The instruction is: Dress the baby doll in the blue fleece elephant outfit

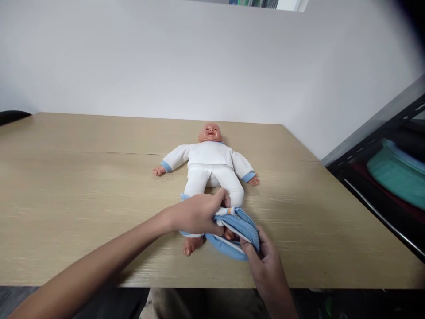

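A baby doll [210, 162] in a white suit with blue cuffs lies on its back on the wooden table [83, 186], head away from me. A blue cloth garment [239, 230] is bunched over the doll's lower legs. My left hand [195, 215] is closed around the doll's right-side leg and the garment's edge. My right hand [264, 261] pinches the blue garment from below, near the table's front edge. One bare doll foot [190, 246] sticks out beneath my left hand.
A white wall stands behind the table. A dark metal shelf [381, 177] on the right holds a teal object [395, 175]. A dark chair back [11, 116] shows at the far left.
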{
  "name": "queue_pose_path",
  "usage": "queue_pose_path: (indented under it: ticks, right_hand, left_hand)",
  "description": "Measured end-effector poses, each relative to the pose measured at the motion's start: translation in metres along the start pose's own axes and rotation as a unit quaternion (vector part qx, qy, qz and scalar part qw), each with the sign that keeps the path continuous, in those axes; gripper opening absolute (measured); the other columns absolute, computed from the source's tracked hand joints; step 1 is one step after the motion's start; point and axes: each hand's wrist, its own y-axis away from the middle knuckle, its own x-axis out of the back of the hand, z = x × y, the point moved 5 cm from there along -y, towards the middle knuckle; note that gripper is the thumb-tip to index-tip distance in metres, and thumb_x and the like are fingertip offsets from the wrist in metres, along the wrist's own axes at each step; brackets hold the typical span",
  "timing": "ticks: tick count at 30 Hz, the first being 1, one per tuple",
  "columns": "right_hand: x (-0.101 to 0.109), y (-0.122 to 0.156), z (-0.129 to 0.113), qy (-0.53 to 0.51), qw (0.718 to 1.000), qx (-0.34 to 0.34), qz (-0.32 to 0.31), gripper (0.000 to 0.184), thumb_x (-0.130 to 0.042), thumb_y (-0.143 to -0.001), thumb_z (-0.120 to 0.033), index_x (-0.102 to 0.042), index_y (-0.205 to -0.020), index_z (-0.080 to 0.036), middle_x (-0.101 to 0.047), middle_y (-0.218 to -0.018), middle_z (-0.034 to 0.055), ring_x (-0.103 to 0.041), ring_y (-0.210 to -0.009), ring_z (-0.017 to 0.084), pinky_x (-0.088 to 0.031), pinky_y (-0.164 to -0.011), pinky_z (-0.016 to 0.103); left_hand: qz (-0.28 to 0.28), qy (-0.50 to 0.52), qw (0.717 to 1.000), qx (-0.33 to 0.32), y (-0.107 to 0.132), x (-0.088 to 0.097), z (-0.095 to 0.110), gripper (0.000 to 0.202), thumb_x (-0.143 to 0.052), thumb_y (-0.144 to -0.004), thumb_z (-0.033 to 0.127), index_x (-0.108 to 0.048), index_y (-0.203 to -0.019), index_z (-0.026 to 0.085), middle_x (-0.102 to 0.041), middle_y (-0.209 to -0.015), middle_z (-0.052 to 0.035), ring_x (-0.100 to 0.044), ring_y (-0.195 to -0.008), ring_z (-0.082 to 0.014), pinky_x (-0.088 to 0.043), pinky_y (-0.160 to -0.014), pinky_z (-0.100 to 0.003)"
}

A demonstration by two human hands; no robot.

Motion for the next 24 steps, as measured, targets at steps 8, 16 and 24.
queue_pose_path:
  ticks: [8, 16, 24]
  right_hand:
    - [-0.011, -0.014, 0.000, -0.085, 0.995, 0.042, -0.034, 0.039, -0.080, -0.084, -0.031, -0.068, -0.120, -0.025, -0.079, -0.120, 0.0088, -0.077, -0.105, 0.028, -0.065, -0.091, 0.037]
    - [0.006, -0.052, -0.036, 0.016, 0.983, 0.150, -0.100, 0.035, -0.068, -0.090, -0.021, -0.064, -0.124, -0.025, -0.074, -0.109, 0.0034, -0.072, -0.100, 0.022, -0.057, -0.086, 0.030]
    - [0.016, -0.080, -0.079, 0.235, 0.896, 0.232, -0.296, 0.016, -0.075, -0.092, -0.029, -0.068, -0.106, -0.025, -0.070, -0.103, 0.0017, -0.067, -0.096, 0.024, -0.054, -0.087, 0.034]
  left_hand:
    - [0.056, 0.162, 0.984, -0.042, 0.009, 0.002, -0.003, 0.048, -0.078, -0.075, 0.020, -0.053, -0.116, 0.023, -0.070, -0.110, -0.0028, -0.068, -0.099, -0.0239, -0.050, -0.079, -0.033]
    - [0.093, 0.162, 0.981, -0.059, 0.015, 0.008, -0.011, 0.037, -0.079, -0.081, 0.023, -0.063, -0.115, 0.022, -0.068, -0.100, 0.0015, -0.063, -0.088, -0.0190, -0.048, -0.076, -0.030]
    - [0.165, -0.012, 0.983, -0.084, 0.024, 0.014, -0.020, 0.049, -0.088, -0.083, 0.062, -0.068, -0.102, 0.021, -0.069, -0.101, -0.0039, -0.061, -0.101, -0.0271, -0.048, -0.095, -0.040]
